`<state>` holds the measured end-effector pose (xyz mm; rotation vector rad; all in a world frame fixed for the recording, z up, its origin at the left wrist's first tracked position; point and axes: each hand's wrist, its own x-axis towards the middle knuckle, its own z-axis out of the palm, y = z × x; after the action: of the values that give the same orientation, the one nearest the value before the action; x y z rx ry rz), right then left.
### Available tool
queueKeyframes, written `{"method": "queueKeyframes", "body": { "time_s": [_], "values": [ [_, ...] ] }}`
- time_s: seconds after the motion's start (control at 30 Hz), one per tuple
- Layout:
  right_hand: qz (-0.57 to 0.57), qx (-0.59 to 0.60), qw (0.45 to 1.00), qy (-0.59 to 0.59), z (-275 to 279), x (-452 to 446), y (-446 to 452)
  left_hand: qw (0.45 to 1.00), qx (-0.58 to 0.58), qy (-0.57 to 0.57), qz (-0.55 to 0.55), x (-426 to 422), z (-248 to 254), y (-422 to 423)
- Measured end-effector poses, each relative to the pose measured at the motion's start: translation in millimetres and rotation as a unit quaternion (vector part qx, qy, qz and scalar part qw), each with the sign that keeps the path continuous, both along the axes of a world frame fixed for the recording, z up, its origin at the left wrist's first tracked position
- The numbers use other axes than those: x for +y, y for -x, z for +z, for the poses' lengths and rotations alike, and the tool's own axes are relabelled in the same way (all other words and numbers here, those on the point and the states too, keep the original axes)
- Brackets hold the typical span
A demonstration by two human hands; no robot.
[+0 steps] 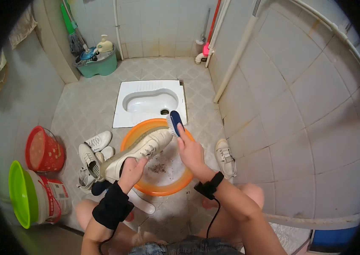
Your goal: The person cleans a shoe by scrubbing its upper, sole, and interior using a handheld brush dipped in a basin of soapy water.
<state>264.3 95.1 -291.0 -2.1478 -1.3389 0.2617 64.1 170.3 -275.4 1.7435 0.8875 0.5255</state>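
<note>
My left hand (133,171) grips a white lace-up sneaker (146,146) by its heel opening, fingers partly inside it. The sneaker is tilted over an orange basin (158,189), its toe pointing up and to the right. In my right hand (190,149) is a scrub brush (175,123) with a dark blue back and white bristles. The bristles face the sneaker's toe and lie against or very close to it; I cannot tell which. Cloudy, sudsy water with dark specks shows inside the basin.
Several other shoes (99,141) lie left of the basin, and one sneaker (226,158) stands right of it. A squat toilet (150,100) is set in the floor beyond. Left are a red bucket (46,151) and a green basin (21,193); a teal tub (99,68) stands at the back.
</note>
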Motion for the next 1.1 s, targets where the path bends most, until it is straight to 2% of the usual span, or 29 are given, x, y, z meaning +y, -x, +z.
{"method": "queueKeyframes", "body": {
  "time_s": [0.03,0.07,0.13,0.2,0.27,0.33,0.4,0.43,0.47,0.53,0.57,0.7,0.8,0.87,0.9,0.97,1.1],
  "values": [
    [0.064,-0.033,0.996,-0.053,-1,-7,12,1.0,0.03,0.006,0.002,-2,-1,3],
    [0.067,-0.033,0.996,-0.05,0,-16,29,1.0,0.03,0.009,0.005,0,-2,4],
    [0.142,0.0,0.988,-0.067,10,-32,56,0.994,-0.057,0.084,0.039,7,-3,3],
    [0.133,-0.019,0.989,-0.069,2,-19,32,0.992,-0.099,0.059,0.045,3,-6,-3],
    [0.016,-0.031,0.999,-0.004,5,-2,11,0.993,-0.077,0.071,0.049,1,-5,-6],
    [0.004,-0.013,1.0,-0.009,-3,-11,29,0.993,-0.057,0.093,0.053,6,-7,-1],
    [0.165,-0.029,0.978,-0.127,-8,-30,58,0.987,-0.027,0.143,0.065,7,-13,3],
    [0.144,-0.06,0.985,-0.066,-8,-29,49,0.989,-0.027,0.129,0.061,6,-16,3],
    [0.144,-0.063,0.985,-0.066,-8,-21,35,0.989,-0.029,0.129,0.059,4,-15,1],
    [0.022,-0.024,0.997,-0.07,-1,1,6,0.991,-0.072,0.103,0.046,2,-9,-7],
    [-0.007,0.029,1.0,-0.008,4,2,3,0.996,-0.06,0.053,0.045,-2,-2,-9],
    [0.01,0.073,0.997,-0.009,13,0,7,0.994,-0.052,0.097,0.025,3,-4,-5],
    [0.01,0.085,0.995,-0.056,-3,5,10,0.99,-0.072,0.117,0.021,4,-8,-6],
    [-0.044,0.141,0.979,-0.143,-19,11,9,0.992,-0.031,0.124,0.0,1,5,-7],
    [-0.043,0.142,0.979,-0.143,-16,10,9,0.992,-0.031,0.123,0.002,2,-2,-6],
    [-0.039,0.202,0.978,-0.038,0,8,6,0.986,-0.063,0.151,0.005,6,-23,-4],
    [-0.022,0.177,0.98,-0.084,2,6,13,0.986,-0.112,0.123,-0.006,1,-15,-10]
  ]
}}
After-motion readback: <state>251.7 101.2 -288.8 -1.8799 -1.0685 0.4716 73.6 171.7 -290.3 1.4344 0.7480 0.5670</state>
